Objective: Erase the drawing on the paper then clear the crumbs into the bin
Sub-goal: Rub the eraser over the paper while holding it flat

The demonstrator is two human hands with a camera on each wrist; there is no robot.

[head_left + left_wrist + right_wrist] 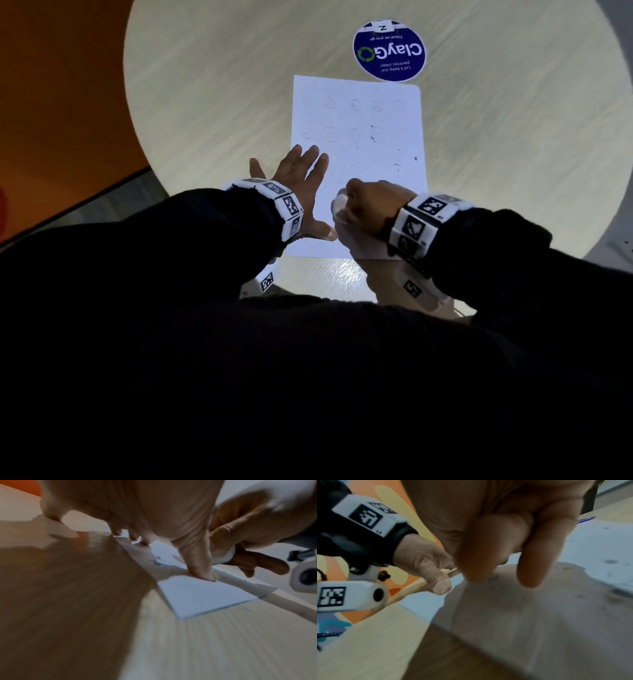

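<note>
Paper [356, 164] flat near table's [205, 85] near edge, strewn with crumbs [397, 164]; left hand [301, 192] spread, pinning paper's left edge; right hand [370, 209] curled round white eraser [339, 209] on paper's near part

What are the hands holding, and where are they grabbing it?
The right hand is curled around something white, maybe an eraser; which part it grips is hidden. The left hand holds nothing and presses flat on the paper.
</note>
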